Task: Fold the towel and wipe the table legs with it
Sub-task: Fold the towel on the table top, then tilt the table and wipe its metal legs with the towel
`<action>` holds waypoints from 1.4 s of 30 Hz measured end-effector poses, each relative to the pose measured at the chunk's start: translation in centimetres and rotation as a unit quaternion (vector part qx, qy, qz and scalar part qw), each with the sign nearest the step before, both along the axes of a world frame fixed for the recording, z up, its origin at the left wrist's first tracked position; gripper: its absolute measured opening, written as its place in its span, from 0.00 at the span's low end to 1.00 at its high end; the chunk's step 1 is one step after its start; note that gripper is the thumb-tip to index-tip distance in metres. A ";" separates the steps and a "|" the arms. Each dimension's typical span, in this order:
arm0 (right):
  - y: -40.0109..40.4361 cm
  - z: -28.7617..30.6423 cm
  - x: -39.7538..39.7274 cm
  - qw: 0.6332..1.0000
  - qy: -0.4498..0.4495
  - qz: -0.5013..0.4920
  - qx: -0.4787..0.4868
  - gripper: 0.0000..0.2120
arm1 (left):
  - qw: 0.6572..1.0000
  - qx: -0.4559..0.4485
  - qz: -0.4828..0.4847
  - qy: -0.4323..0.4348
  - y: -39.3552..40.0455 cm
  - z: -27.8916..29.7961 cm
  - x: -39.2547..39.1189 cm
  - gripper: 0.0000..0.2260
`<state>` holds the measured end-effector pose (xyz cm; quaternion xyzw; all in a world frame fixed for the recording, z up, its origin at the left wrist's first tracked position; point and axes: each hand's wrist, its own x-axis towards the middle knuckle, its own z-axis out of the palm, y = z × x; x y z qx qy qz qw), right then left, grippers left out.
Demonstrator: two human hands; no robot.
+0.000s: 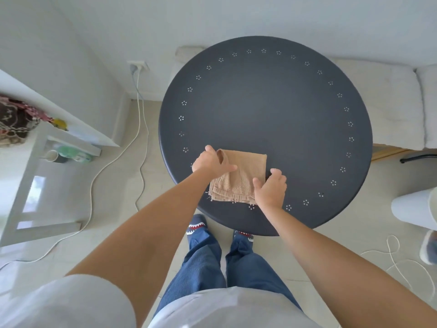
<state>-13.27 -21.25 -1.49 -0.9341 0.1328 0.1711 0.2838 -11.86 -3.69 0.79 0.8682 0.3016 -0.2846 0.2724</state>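
Observation:
A tan towel (243, 171), folded into a rough square with several layers showing at its near edge, lies on the near left part of the round dark grey table (272, 110). My left hand (211, 163) grips the towel's left edge, where the cloth bunches up under the fingers. My right hand (269, 188) rests on the towel's near right corner, fingers curled over it. The table legs are hidden under the tabletop.
A white side table (35, 176) with cups and bottles stands on the left. White cables (139, 129) trail over the tiled floor from a wall socket. A white cushioned seat (397, 102) sits at the right, and a white cylinder (413, 209) lower right.

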 end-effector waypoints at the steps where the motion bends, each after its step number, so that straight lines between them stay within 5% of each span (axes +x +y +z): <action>1: -0.1 -0.1 0.5 1.000 0.019 -0.005 0.022 0.25 | 1.000 0.003 0.019 0.007 -0.7 0.0 -0.1 0.33; 5: 0.0 0.1 1.8 0.993 0.074 -0.025 0.089 0.08 | 0.992 -0.062 0.114 0.005 -1.9 -1.1 -0.7 0.18; 9: 0.3 1.5 2.2 0.971 0.100 -0.062 0.206 0.15 | 0.974 -0.137 0.176 -0.050 -1.8 -1.0 -1.2 0.10; 14: 0.2 3.2 2.9 0.958 0.082 -0.013 0.276 0.16 | 0.922 -0.242 0.277 -0.118 -1.2 0.3 -2.4 0.16; 22: 3.6 6.0 3.3 0.955 0.007 0.150 0.255 0.13 | 0.893 -0.170 0.342 -0.238 0.9 3.2 -5.7 0.09; 29: 10.3 8.2 -0.2 0.933 -0.007 0.248 0.261 0.17 | 0.860 -0.112 0.389 -0.309 6.0 5.0 -11.6 0.14; 42: 25.5 1.8 -11.5 0.904 -0.018 0.360 0.231 0.19 | 0.824 -0.063 0.472 -0.307 18.1 0.1 -26.0 0.10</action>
